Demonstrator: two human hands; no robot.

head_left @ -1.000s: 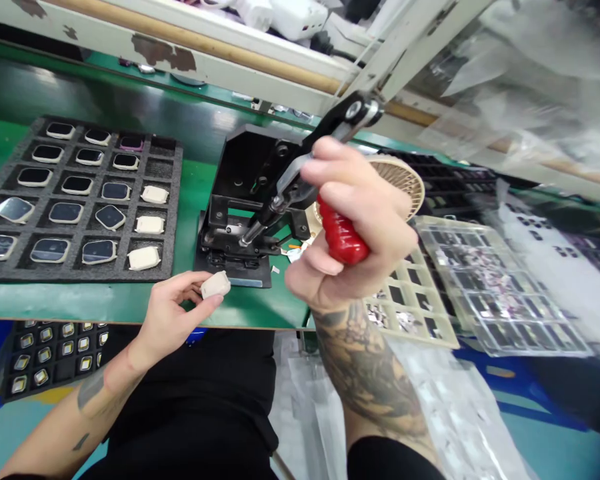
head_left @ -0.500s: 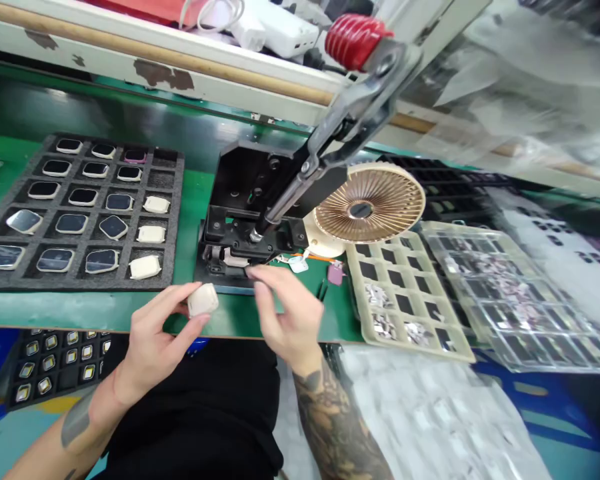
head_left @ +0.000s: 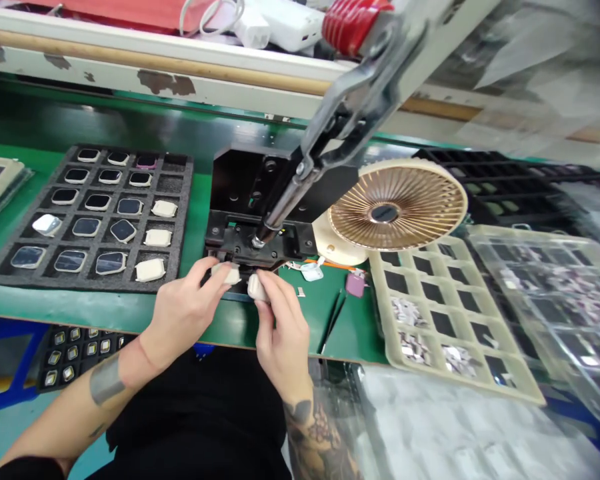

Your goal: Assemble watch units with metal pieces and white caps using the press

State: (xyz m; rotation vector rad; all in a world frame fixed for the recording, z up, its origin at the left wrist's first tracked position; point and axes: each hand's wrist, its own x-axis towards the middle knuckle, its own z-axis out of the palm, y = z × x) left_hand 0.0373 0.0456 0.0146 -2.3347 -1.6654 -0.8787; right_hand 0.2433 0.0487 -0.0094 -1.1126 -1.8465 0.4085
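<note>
My left hand grips a pale watch case at the front of the black lever press, its fingers closed over the case. Whether that case still sits in the press's holder, I cannot tell. Just to the right, my right hand pinches a second pale watch case between thumb and fingers. The two cases are close together with a small gap. Above them rises the press's metal lever with a red grip.
Left of the press lies a grey foam tray with watch cases in its compartments. A fan stands at the right. Black tweezers, a purple piece and a compartment box of small parts lie on the green bench.
My left hand has moved right and up to the press front. My right hand has drawn back slightly from the press and now holds a pale watch case. The view has shifted a little.
</note>
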